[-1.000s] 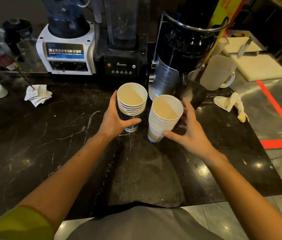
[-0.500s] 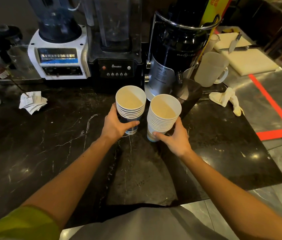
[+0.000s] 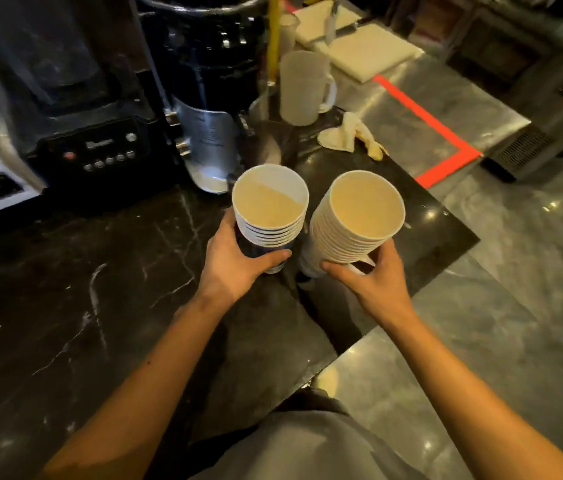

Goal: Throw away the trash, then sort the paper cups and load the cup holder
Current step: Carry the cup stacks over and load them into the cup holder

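Two stacks of white paper cups are held side by side above the black marble counter [image 3: 65, 306]. My left hand [image 3: 235, 268] wraps the lower part of the left stack [image 3: 269, 206], whose bottom cup shows a dark blue print. My right hand [image 3: 373, 282] grips the base of the taller right stack [image 3: 365, 209], which leans slightly to the right. Both stacks open upward and look empty inside. No cup holder or trash bin is in view.
Behind the cups stand a black blender base [image 3: 100, 150] and a tall dark machine with a steel base [image 3: 207, 133]. A frosted plastic jug [image 3: 302, 88], a crumpled cloth [image 3: 349, 136] and white cutting boards [image 3: 370, 50] lie at the back right. Red tape [image 3: 442, 133] marks the steel surface. Grey floor tiles lie to the right.
My right hand has closed fully on the right stack, and both stacks have lifted off the counter. The view has swung to the right, so the white blender and paper scraps have left the frame.
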`<state>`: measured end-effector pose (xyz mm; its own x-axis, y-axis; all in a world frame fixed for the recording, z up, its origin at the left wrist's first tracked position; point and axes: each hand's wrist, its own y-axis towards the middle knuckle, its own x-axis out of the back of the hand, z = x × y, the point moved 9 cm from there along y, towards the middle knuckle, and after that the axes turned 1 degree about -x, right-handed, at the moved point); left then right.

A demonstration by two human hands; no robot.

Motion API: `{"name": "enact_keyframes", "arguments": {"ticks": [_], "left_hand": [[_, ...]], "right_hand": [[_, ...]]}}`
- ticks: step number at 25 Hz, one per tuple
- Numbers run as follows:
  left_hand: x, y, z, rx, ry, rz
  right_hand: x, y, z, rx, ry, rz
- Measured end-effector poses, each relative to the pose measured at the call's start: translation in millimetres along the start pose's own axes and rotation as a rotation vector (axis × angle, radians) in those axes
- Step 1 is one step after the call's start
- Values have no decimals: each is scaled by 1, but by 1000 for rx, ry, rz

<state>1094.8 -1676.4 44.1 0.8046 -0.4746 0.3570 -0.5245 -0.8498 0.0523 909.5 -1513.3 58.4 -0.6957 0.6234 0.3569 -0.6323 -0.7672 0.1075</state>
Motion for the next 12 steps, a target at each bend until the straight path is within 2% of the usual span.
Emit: {"name": "enact_keyframes", "arguments": {"ticks": [4, 6, 9, 10, 12], "left_hand": [[-110, 18, -55, -103, -14, 195], [-140, 22, -74, -111, -33, 224], [-263, 22, -128, -204, -46, 389], [-266, 22, -133, -206, -65, 400], [-349, 14, -173, -266, -95, 493]], "right_hand": [[109, -19, -30, -57, -5, -217], [137, -25, -43, -84, -4, -257], [250, -50, -72, -130, 3, -439], [254, -51, -76, -154, -3, -452], [330, -71, -93, -167, -40, -568]]}}
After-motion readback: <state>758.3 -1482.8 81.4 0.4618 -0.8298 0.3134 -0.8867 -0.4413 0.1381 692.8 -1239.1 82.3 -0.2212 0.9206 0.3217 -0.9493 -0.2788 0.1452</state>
